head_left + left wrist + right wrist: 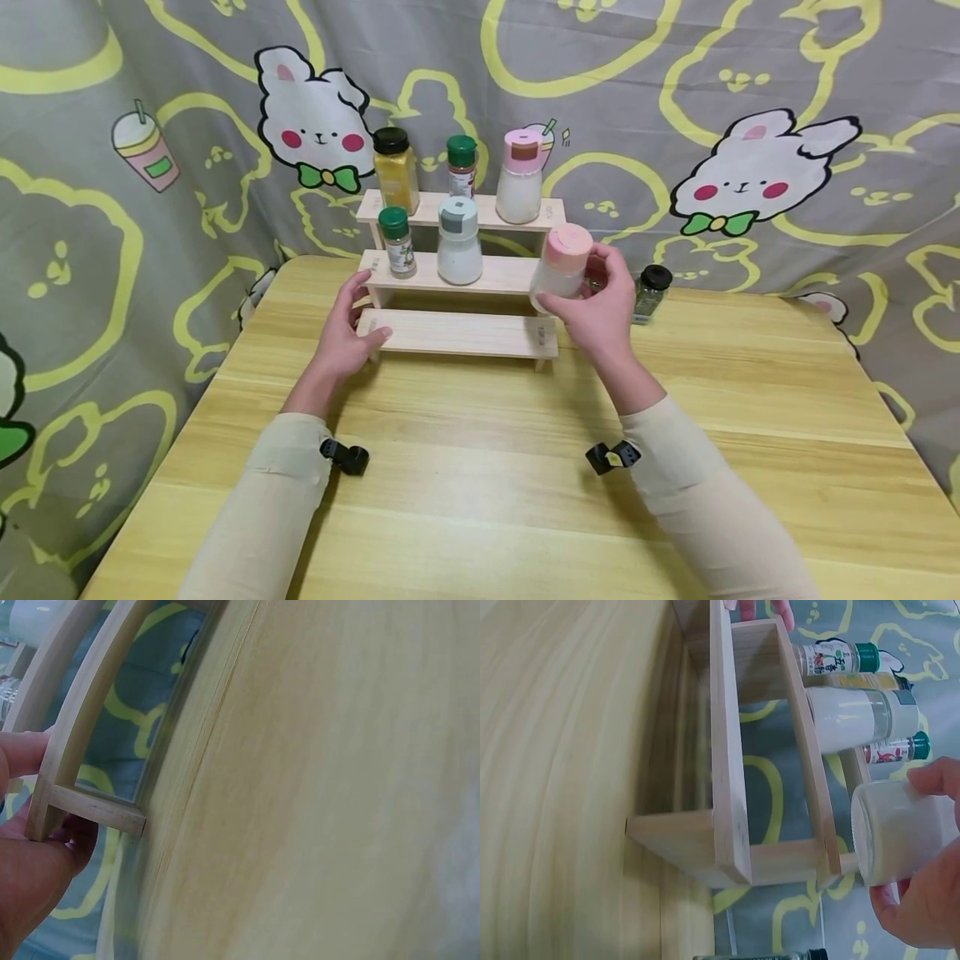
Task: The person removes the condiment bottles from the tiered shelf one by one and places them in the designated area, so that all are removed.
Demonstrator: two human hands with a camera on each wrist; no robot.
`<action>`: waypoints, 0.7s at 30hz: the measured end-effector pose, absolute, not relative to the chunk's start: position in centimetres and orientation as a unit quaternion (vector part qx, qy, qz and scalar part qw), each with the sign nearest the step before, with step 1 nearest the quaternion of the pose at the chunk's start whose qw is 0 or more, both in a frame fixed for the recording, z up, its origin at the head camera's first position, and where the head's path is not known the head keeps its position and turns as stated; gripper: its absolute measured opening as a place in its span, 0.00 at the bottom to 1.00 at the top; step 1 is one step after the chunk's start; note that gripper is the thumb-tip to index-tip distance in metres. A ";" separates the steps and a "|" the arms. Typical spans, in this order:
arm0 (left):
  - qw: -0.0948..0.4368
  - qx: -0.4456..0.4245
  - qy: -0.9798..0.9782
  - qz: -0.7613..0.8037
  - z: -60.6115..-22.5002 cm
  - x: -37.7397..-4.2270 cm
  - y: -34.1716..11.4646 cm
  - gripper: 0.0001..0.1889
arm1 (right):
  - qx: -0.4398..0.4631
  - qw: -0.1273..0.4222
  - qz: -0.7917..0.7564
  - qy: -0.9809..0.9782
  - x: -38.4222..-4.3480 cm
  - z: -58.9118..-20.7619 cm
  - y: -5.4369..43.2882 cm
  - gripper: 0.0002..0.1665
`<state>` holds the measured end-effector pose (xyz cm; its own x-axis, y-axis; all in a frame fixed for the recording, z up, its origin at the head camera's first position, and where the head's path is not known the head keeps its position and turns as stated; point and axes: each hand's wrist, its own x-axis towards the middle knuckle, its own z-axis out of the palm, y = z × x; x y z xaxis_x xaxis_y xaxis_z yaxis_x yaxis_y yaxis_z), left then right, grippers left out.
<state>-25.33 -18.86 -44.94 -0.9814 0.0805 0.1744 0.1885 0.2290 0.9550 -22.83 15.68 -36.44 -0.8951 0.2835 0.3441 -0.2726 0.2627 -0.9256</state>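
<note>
A three-step wooden rack (457,333) stands near the back of the table. My left hand (345,333) holds its left end, thumb on the bottom shelf and fingers by the middle one; the left wrist view shows the hand about the end of a board (46,780). In my right hand (606,308) is a seasoning jar (557,279) with a pink lid and pale contents, tilted, by the right end of the middle shelf. Its base (866,836) appears apart from the boards in the right wrist view. On the middle shelf are a green-capped spice bottle (399,250) and a pale-lidded seasoning jar (459,250).
The top shelf bears a black-capped yellow spice bottle (397,175), another green-capped bottle (461,158) and a pink-lidded jar (519,187). A black-capped bottle (651,292) stands right of the rack. Behind hangs a patterned curtain (600,83). Table surface (465,467) spreads in front.
</note>
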 end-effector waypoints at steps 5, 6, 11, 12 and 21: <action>0.043 -0.086 -0.783 -0.614 -45.0 -25.4 -18.9 0.49 | -0.006 0.230 0.605 -0.763 -22.1 -36.8 16.9 0.42; 0.043 -0.086 -0.783 -0.615 -45.0 -25.4 -18.9 0.49 | -0.007 0.230 0.604 -0.763 -22.0 -36.8 17.2 0.42; 0.045 -0.090 -0.782 -0.615 -45.1 -25.4 -18.9 0.50 | -0.016 0.237 0.600 -0.764 -21.5 -37.3 18.6 0.42; 0.046 -0.091 -0.782 -0.615 -45.1 -25.4 -18.9 0.50 | -0.019 0.237 0.600 -0.764 -21.4 -37.4 18.8 0.42; 0.048 -0.093 -0.782 -0.614 -45.1 -25.4 -18.9 0.49 | -0.051 0.240 0.592 -0.768 -20.7 -38.1 20.8 0.42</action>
<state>-25.43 -18.94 -45.08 -0.9781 0.0864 0.1891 0.2042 0.2287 0.9518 -20.67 20.76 -38.06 -0.8800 0.3617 0.3077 -0.2052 0.2948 -0.9333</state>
